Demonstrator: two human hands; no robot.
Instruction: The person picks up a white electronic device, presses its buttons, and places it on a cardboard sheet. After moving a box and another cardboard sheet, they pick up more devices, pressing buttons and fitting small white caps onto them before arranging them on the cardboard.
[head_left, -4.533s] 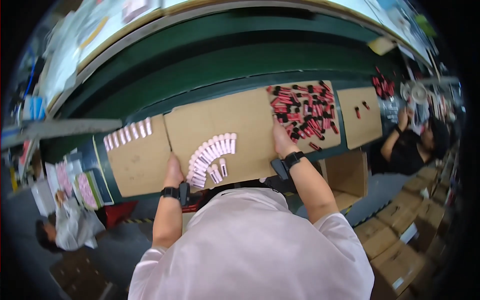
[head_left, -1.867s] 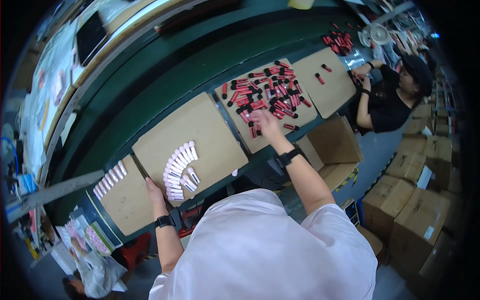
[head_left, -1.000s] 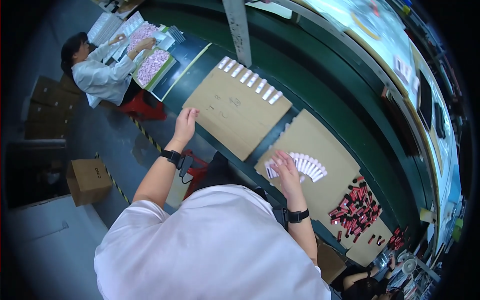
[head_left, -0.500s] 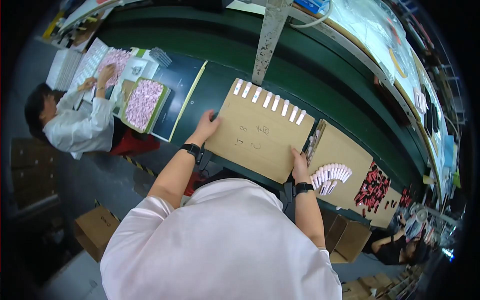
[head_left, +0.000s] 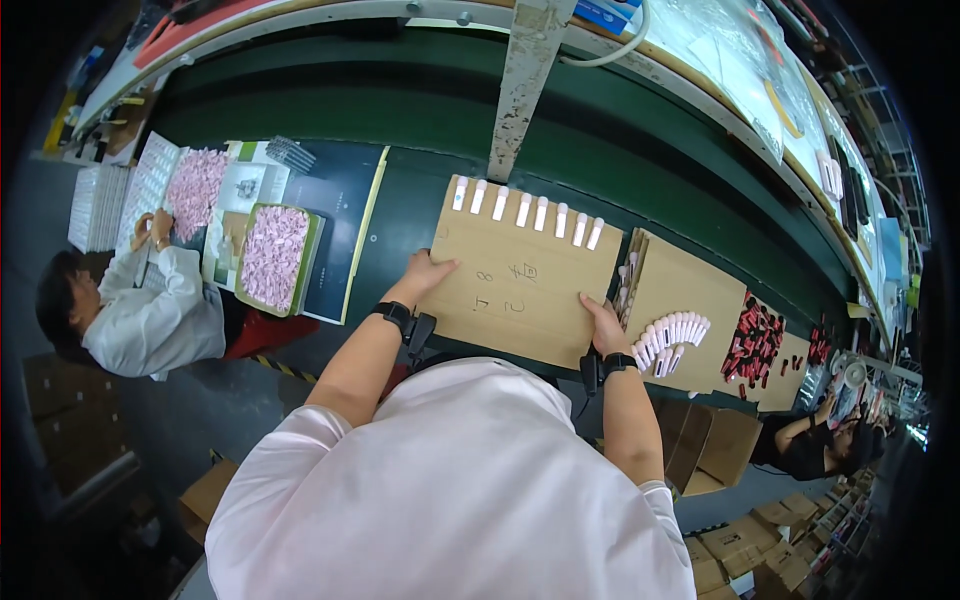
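A flat cardboard sheet with hand-drawn marks lies before me on the green bench. Along its far edge stands out a row of several small white tubes with pale pink caps. My left hand grips the sheet's left edge, thumb on top. At the right edge my right hand holds it the same way; the fingers beneath are partly hidden. Close to the right hand, a fan of pink-and-white tubes rests on a second cardboard sheet.
Red-and-black small parts are heaped at the right. A metal post rises behind the sheet. To the left are a green-rimmed tray of pink pieces and a seated person. Another person is at the far right.
The view has swung, so the bench sits more level. My left thumb now reaches further onto the sheet. The right hand keeps its hold.
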